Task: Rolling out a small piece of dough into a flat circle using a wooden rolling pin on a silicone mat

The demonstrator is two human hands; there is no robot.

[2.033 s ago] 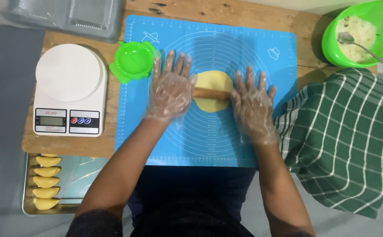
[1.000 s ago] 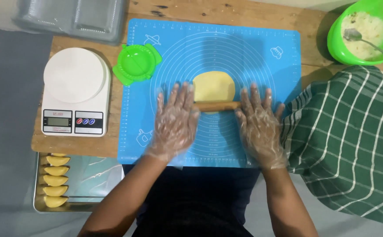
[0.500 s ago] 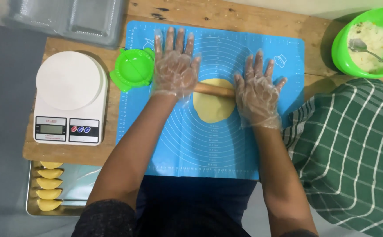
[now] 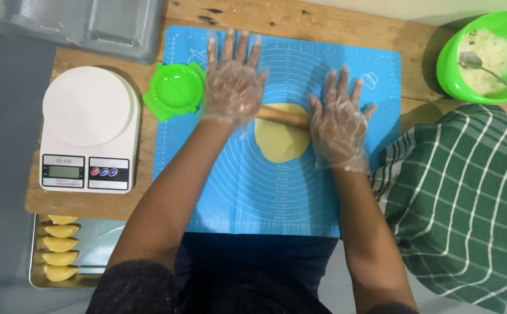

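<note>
Rolling goes on: left hand (image 4: 233, 81) and right hand (image 4: 337, 125), both flat and open, press the rolling pin (image 4: 282, 116) over half-flattened dough (image 4: 281, 142) mid-mat; four folded pastries (image 4: 60, 251) fill the tray's (image 4: 99, 247) left edge.

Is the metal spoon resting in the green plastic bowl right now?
Yes, the metal spoon sits with its bowl end in the pale filling inside the green plastic bowl, its handle sticking out past the rim.

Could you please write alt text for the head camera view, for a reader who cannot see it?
Seen from above, a left hand and right hand in clear gloves press flat on a wooden rolling pin lying across yellow dough on a blue mat. A white scale and green press sit left, a green bowl far right.
</note>
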